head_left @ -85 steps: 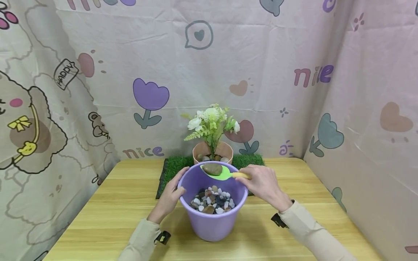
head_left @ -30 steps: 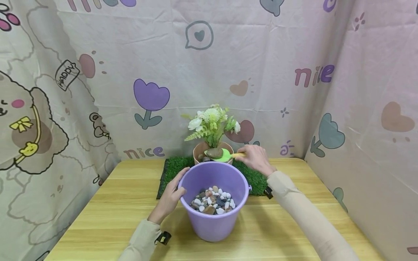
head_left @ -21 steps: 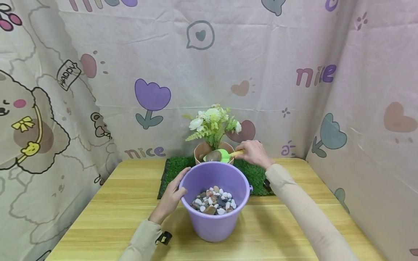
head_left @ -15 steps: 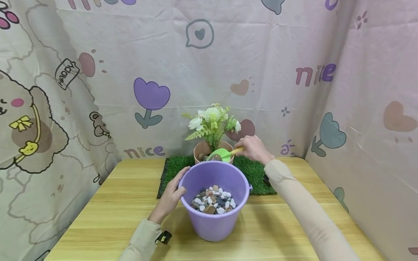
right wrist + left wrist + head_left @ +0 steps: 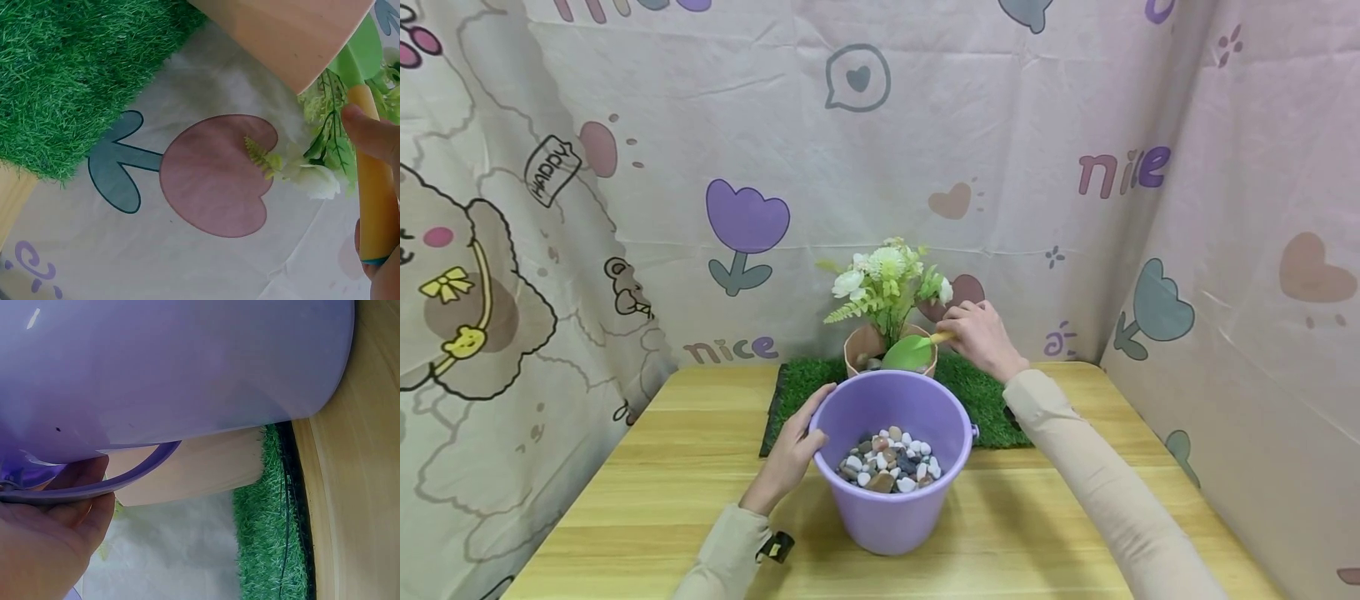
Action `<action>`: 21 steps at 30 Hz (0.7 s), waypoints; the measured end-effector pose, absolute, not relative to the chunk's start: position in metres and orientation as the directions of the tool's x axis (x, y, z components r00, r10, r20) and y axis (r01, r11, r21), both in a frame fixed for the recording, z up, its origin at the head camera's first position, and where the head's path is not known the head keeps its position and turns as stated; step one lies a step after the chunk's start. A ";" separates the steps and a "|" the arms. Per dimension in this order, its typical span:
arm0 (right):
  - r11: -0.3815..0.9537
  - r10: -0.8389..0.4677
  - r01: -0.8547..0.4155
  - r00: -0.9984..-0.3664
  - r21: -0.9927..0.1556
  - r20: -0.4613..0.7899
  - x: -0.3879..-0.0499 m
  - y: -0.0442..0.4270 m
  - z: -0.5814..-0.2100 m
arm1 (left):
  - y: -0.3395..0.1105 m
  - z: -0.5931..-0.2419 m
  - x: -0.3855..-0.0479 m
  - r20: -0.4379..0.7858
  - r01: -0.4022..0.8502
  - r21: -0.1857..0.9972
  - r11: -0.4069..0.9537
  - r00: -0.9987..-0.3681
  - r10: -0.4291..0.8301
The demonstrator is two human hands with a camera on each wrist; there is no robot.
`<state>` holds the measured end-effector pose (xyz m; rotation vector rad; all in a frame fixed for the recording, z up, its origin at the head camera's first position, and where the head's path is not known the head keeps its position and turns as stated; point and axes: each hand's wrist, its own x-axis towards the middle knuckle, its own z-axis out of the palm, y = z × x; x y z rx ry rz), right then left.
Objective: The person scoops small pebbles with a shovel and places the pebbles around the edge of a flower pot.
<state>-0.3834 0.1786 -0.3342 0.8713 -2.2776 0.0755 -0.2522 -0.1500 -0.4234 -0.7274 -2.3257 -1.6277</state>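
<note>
My left hand (image 5: pixel 790 454) grips the rim of a purple bucket (image 5: pixel 891 525); in the left wrist view its fingers are also around the bucket's carrying handle (image 5: pixel 125 479). White, brown and dark pebbles (image 5: pixel 887 462) cover the bucket's floor. Behind it, a pinkish flowerpot (image 5: pixel 861 343) bears white flowers (image 5: pixel 886 265) and several stones. My right hand (image 5: pixel 981 337) holds a small trowel by its yellow grip (image 5: pixel 376 194). The green trowel blade (image 5: pixel 908 354) tips steeply down into the pot, and no stone shows on it. The bucket hides the pot's lower part.
Green artificial turf (image 5: pixel 988 404) lies under the pot on a wooden table (image 5: pixel 700 467). A printed cloth (image 5: pixel 1030 108) hangs close behind the pot and along both sides.
My right hand has carried the trowel from above the bucket to the pot and tilted its blade down. The large brown stone has left the blade. My left hand stays put.
</note>
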 end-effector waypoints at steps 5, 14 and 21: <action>0.800 -0.521 -0.579 -0.541 0.157 0.660 -0.382 0.175 -0.336 | -0.150 -0.423 -0.252 0.436 0.503 0.822 0.267 -0.857 0.274; 0.843 -0.437 -0.534 -0.611 0.063 0.661 -0.374 0.178 -0.343 | -0.150 -0.423 -0.252 0.435 0.502 0.823 0.266 -0.858 0.274; 0.856 -0.416 -0.517 -0.677 0.010 0.607 -0.367 0.182 -0.347 | -0.151 -0.424 -0.253 0.437 0.505 0.821 0.268 -0.856 0.275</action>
